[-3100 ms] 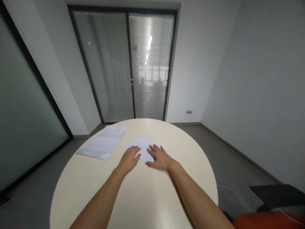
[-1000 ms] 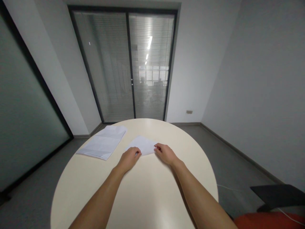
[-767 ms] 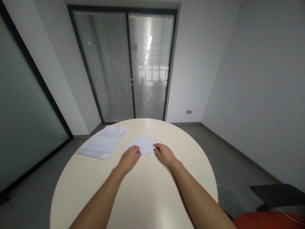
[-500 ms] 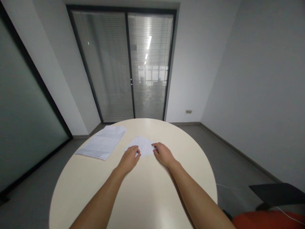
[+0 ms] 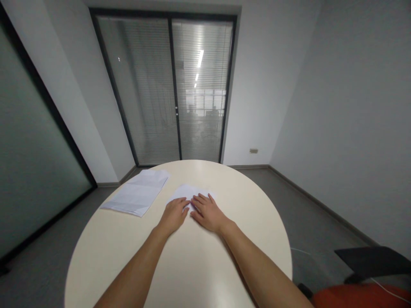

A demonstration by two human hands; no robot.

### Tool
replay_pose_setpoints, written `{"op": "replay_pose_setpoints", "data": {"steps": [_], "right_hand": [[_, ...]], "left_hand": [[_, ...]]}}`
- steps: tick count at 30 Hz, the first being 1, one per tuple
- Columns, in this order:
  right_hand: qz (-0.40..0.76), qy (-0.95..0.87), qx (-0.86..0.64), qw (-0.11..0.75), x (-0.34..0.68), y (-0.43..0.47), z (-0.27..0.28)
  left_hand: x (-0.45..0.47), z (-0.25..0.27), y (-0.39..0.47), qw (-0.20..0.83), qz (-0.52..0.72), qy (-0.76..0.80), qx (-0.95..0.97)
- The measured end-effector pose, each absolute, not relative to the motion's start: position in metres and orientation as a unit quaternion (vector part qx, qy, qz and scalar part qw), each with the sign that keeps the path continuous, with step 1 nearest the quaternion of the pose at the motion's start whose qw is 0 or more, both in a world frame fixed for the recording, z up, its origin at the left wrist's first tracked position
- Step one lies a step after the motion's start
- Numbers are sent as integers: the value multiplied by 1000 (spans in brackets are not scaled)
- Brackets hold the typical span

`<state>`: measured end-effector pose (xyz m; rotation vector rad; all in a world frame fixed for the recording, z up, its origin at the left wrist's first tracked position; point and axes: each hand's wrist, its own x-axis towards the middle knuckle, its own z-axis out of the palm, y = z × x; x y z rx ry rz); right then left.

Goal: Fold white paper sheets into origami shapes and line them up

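White paper (image 5: 188, 190) is lying under the flattened right hand (image 5: 207, 213); the loosely curved left hand (image 5: 173, 214) is resting on its left side, neither clasping; uneven pressure could be skewing it.

Pale walls (image 5: 349, 98), grey floor (image 5: 314, 218). Black-framed glass (image 5: 138, 111) ahead, blinds (image 5: 202, 139) down, light strips (image 5: 201, 58) in right pane. Frosted panel (image 5: 35, 145) left. Round cream table (image 5: 250, 205). Red-and-black chair (image 5: 356, 296) lower right.
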<state>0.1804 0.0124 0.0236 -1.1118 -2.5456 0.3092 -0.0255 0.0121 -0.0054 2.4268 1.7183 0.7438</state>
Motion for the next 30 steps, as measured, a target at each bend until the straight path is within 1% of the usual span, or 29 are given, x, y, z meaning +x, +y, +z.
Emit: {"op": "replay_pose_setpoints", "data": {"steps": [4, 9, 13, 20, 30], "right_hand": [[165, -888, -414, 115, 176, 8, 19], [182, -844, -496, 87, 185, 12, 21], [168, -831, -523, 86, 190, 14, 21], [171, -838, -509, 94, 193, 16, 19], [189, -833, -512, 94, 194, 17, 19]], "left_hand": [[-24, -4, 11, 19, 228, 571, 789], [-25, -4, 10, 16, 226, 563, 795], [-25, 0, 6, 18, 233, 546, 805], [-21, 14, -3, 2, 211, 519, 828], [-19, 5, -5, 62, 198, 494, 844]]}}
